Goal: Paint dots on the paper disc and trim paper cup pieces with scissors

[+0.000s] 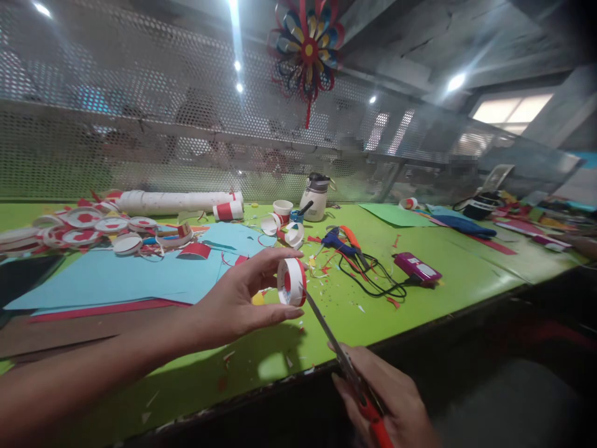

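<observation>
My left hand (254, 286) is closed on a paper cup ring (293, 282), white with a red edge, between thumb and fingers above the table. Its open side is turned partly toward me. In my right hand (385, 389), at the table's front edge, are red-handled scissors (342, 358). Their blades look closed and point up and left, with the tip at the ring's right edge; whether it touches is unclear. Behind the ring lie cut paper cup pieces (293, 235) and small scraps of paper.
Blue paper sheets (125, 280) and several cup rings (86, 218) lie left, before a long stack of cups (177, 202). A glue gun (338, 241) with a black cable, a purple box (416, 269) and a bottle (315, 196) stand farther back. A paper flower (309, 50) hangs above.
</observation>
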### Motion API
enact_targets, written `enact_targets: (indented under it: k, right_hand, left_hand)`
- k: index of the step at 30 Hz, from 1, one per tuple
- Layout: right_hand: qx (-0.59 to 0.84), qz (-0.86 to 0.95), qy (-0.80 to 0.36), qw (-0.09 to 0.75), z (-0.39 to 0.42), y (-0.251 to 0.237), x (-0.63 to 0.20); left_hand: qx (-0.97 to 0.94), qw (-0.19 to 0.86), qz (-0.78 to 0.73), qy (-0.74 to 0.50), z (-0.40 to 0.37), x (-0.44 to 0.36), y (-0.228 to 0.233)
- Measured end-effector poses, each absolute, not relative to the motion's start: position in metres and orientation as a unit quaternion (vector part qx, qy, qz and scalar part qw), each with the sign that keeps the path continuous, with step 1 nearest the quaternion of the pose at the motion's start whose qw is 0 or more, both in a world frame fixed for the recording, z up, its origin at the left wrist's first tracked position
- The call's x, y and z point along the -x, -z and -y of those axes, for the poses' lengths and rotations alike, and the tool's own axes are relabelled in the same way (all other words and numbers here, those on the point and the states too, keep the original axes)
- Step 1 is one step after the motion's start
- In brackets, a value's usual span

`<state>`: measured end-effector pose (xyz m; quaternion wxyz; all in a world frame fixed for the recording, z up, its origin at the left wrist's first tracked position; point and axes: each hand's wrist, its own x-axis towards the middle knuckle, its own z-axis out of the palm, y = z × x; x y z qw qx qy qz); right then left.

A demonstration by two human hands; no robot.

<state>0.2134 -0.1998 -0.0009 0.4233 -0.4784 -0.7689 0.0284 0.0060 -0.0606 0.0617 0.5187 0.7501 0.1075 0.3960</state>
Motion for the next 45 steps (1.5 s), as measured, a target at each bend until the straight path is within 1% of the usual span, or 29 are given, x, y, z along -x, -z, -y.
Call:
enact_targets:
  k: [4,7,13,16,20,24,31,39,45]
  right_hand:
    - [0.480,0.767,-0.016,0.425,0.198,0.001,-0.212]
    - [0.493,0.764,-0.028,0.415,0.199,0.002,-0.212]
    - [0.491,0.756,-0.019,0.433,0.200,0.006,-0.213]
    - [0.475,0.760,-0.003,0.443,0.198,0.009,-0.214]
    - [0.482,0.762,-0.007,0.432,0.198,0.013,-0.215]
    - [0.467,0.767,0.010,0.440,0.199,0.015,-0.215]
    - [0.497,0.764,-0.029,0.410,0.202,0.004,-0.216]
    - [0.496,0.769,-0.027,0.402,0.204,0.001,-0.218]
    - [0.478,0.771,0.003,0.421,0.201,0.009,-0.219]
  left_hand:
    - [-0.753,0.510,-0.106,-0.402,0.061,-0.006,-0.062]
    - [-0.756,0.499,-0.111,-0.408,0.062,-0.006,-0.061]
    - [-0.763,0.471,-0.132,-0.423,0.063,-0.005,-0.060]
    - [-0.763,0.473,-0.132,-0.420,0.064,-0.005,-0.060]
    - [-0.761,0.473,-0.140,-0.422,0.064,-0.006,-0.060]
    - [-0.759,0.470,-0.144,-0.428,0.063,-0.006,-0.059]
    - [-0.768,0.456,-0.134,-0.429,0.063,-0.004,-0.058]
    - [-0.766,0.457,-0.146,-0.427,0.064,-0.007,-0.056]
    - [-0.757,0.473,-0.142,-0.427,0.065,-0.007,-0.058]
